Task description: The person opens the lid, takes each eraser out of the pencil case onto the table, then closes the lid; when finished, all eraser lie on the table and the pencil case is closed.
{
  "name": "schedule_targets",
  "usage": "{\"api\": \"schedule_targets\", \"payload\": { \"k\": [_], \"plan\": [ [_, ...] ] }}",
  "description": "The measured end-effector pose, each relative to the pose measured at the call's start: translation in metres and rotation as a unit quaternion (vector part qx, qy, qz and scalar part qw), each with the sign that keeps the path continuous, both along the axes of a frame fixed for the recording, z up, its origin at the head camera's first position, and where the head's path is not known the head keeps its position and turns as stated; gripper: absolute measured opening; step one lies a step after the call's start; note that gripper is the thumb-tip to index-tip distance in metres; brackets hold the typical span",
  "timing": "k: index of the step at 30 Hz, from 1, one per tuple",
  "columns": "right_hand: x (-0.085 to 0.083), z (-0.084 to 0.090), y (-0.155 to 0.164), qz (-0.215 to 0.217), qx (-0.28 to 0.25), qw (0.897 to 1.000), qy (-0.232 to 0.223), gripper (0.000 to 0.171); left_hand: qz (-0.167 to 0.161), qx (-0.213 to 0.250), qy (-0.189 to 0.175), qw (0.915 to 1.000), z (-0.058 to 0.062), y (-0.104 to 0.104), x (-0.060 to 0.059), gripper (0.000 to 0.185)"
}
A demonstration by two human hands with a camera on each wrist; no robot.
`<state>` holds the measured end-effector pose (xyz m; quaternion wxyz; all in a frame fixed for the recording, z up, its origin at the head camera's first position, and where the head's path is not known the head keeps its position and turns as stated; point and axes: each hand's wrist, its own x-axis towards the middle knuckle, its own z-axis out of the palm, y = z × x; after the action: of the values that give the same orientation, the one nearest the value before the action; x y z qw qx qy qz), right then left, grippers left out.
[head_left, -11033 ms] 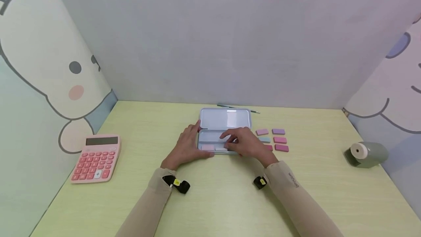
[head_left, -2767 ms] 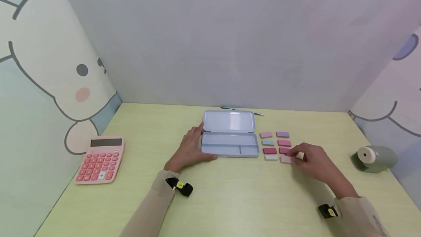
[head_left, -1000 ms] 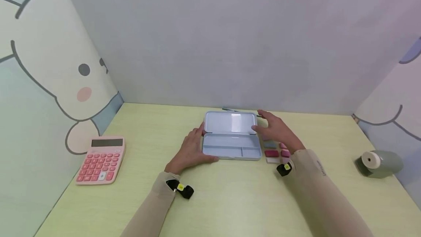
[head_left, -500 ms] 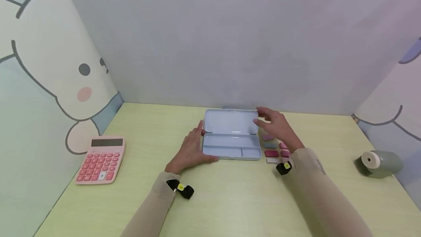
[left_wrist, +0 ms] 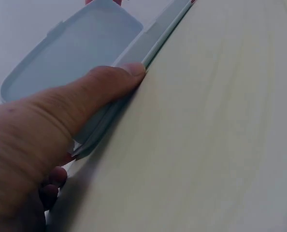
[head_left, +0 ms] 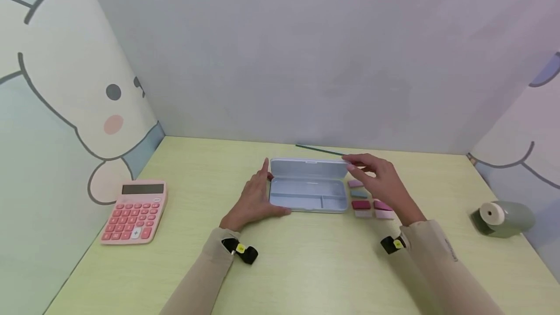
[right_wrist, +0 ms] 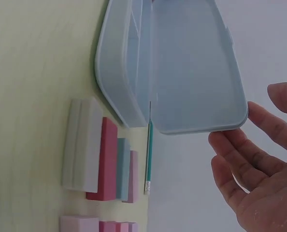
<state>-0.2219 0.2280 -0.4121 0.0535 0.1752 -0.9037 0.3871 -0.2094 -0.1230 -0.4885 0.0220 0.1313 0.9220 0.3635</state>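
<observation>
- We saw a pale blue pencil case lying on the green desk, its lid tilted partway over the tray.
- Our left hand rested against the left end of the case; the thumb pressed along the front edge of the tray, the fingers nearly straight and closed round nothing.
- Our right hand hovered at the right end of the lid. The fingers were loose and spread, just beside the lid's edge; we could not tell whether they touched it, and they gripped nothing.
- Small erasers in pink, red, blue and white lay in rows just right of the case, partly under the right hand.
- A thin green pencil lay behind the case, near the back wall.
- A pink calculator sat well to the left of the case, and a grey-green pencil sharpener well to the right.
</observation>
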Motion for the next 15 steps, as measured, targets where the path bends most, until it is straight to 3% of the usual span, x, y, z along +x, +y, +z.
{"api": "schedule_targets", "payload": {
  "k": [8,13,15],
  "plan": [
    [0.025,-0.01,-0.006,0.011,0.002,1.0,0.009,0.018,-0.001,-0.012,-0.006,0.9999,0.002,-0.001,0.0,0.153],
    [0.03,-0.023,-0.014,0.03,0.012,0.999,0.041,0.004,-0.012,-0.003,-0.001,0.9999,0.002,-0.002,0.001,0.149],
    [0.031,-0.029,-0.017,0.04,0.022,0.997,0.056,0.009,-0.015,-0.004,0.001,0.9999,0.002,-0.002,0.001,0.147]
  ]
}}
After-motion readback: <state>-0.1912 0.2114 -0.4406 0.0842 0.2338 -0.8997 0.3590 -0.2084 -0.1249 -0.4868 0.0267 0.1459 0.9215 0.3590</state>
